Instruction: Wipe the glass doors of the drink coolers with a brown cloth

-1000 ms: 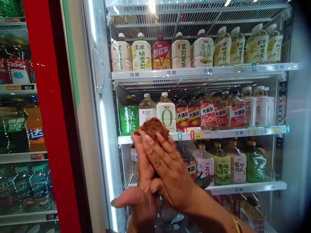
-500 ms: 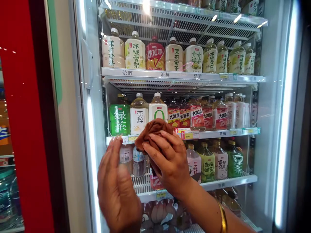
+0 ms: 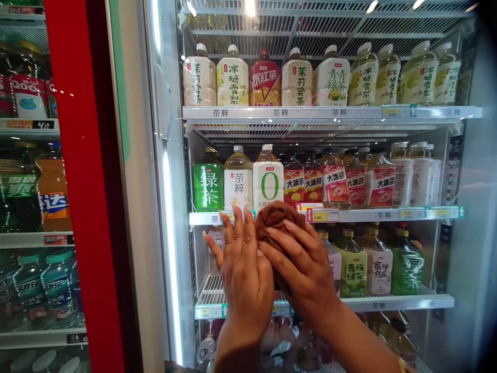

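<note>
Bunched under the fingers of my right hand [image 3: 306, 264] is a brown cloth [image 3: 277, 215]; it is in front of the fridge's glass door, and whether it presses on the glass I cannot tell. My left hand [image 3: 246, 272] is raised just to the left, its fingers spread and nothing in it. Its thumb side is close against the right hand and cloth. Behind both hands, drink bottles stand on the fridge shelves, among them a white bottle with a green 0 [image 3: 267, 178] and a green tea bottle [image 3: 208, 181]. The hands hide part of the lower shelf.
Rows of bottles line the upper shelf [image 3: 248, 113] and the middle shelf [image 3: 365, 215]. A lit strip [image 3: 173, 259] runs down the door's left side. Further left, a red panel [image 3: 81, 181] separates this fridge from another with orange drink bottles [image 3: 53, 186].
The view has shifted left, showing more of the neighbouring fridge. My left hand has turned and spread its fingers, coming closer to the right hand, which still holds the cloth.
</note>
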`<state>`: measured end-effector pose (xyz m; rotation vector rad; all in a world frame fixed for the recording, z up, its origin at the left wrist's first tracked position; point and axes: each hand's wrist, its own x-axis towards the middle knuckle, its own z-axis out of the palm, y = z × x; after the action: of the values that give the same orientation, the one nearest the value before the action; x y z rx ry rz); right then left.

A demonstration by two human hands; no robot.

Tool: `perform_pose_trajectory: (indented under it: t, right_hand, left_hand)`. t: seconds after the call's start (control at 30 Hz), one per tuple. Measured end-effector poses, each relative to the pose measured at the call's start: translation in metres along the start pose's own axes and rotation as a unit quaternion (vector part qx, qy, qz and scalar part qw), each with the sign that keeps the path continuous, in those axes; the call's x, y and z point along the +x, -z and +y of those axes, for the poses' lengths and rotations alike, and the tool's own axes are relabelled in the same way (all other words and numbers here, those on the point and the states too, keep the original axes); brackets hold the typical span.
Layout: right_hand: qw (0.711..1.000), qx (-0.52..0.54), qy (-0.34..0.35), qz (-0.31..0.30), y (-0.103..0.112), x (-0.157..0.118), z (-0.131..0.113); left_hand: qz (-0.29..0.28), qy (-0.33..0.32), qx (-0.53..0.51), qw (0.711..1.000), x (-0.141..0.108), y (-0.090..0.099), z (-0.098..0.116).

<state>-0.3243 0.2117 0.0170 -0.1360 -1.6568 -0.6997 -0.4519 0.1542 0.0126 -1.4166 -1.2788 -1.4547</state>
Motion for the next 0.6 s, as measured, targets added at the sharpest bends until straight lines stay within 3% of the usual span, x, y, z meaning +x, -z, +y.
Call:
perform_pose_trajectory:
  t: [0.13,0.23,0.33,0.47,0.6]
  right_hand:
    - [0.999,-0.047,-0.025,0.002,0.024,-0.016,0.032]
    - [0.99,-0.088,-0.096,0.06,0.024,0.008,0.048]
    - [0.988,-0.082,-0.111,0.069,0.012,0.024,0.039]
    - [0.998,-0.027,-0.048,0.008,0.013,-0.009,0.024]
    - [0.993,-0.065,-0.096,0.027,0.032,-0.039,0.045]
  left_hand:
    - [-0.006,-0.012,0.017,1.0,-0.003,-0.009,0.009]
    - [-0.003,-0.01,0.024,1.0,-0.003,-0.012,0.011]
    - [-0.005,-0.008,0.032,0.999,-0.002,-0.012,0.011]
    - [-0.011,-0.009,0.052,0.999,-0.003,-0.011,0.012]
    - [-0.006,-0.001,0.049,0.999,-0.004,-0.014,0.013]
